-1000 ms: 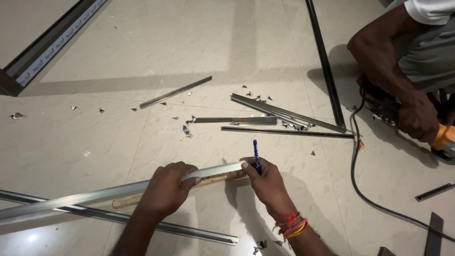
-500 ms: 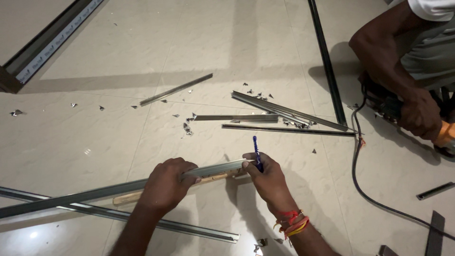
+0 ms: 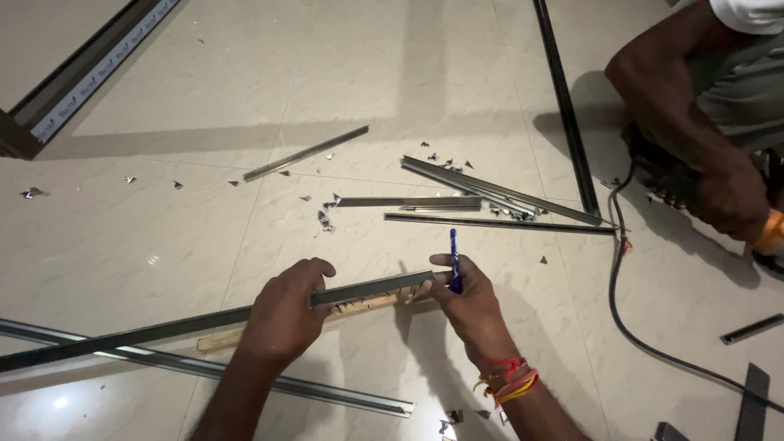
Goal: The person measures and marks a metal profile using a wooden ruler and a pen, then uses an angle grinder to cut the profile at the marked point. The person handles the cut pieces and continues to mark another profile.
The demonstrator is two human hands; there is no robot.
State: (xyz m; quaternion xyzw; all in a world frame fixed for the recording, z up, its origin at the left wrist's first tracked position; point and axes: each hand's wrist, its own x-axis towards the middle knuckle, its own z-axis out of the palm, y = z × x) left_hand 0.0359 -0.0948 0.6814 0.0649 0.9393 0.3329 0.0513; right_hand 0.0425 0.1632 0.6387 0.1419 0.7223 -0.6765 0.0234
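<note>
Left hand: the left hand (image 3: 282, 314) is closed palm-down over the long metal profile (image 3: 371, 287), gripping it at mid-length with the fingers curled over its top edge.
Right hand: the right hand (image 3: 469, 306) is closed around a blue pen (image 3: 454, 260), held upright with its tip at the near end of the profile; the thumb touches that end.
Wrist: red and yellow thread bands (image 3: 508, 381) sit on the right wrist.
Metal profile: it lies low over the tiled floor (image 3: 343, 73), running from the left edge of view up to the right hand, slightly tilted.
Wooden strip: a pale wooden strip (image 3: 216, 341) lies directly under the profile, touching the floor.
Second rail: a bright metal rail (image 3: 343, 396) lies on the floor nearer the viewer, passing under the left forearm.
Offcuts: 3 cut profile pieces (image 3: 408, 202), (image 3: 498, 221), (image 3: 506, 193) lie beyond the hands, with metal chips (image 3: 325, 220) around them; 1 short piece (image 3: 306, 153) lies apart to the left.
Black bar: a long black bar (image 3: 563, 106) runs away toward the top of view.
Co-worker: another person's arm (image 3: 678, 106) reaches down at the right, the hand (image 3: 735, 200) on a power tool that is mostly hidden.
Cable: a black cable (image 3: 621, 318) curves from there across the floor.
Frame: a dark frame section (image 3: 73, 77) lies at upper left.
</note>
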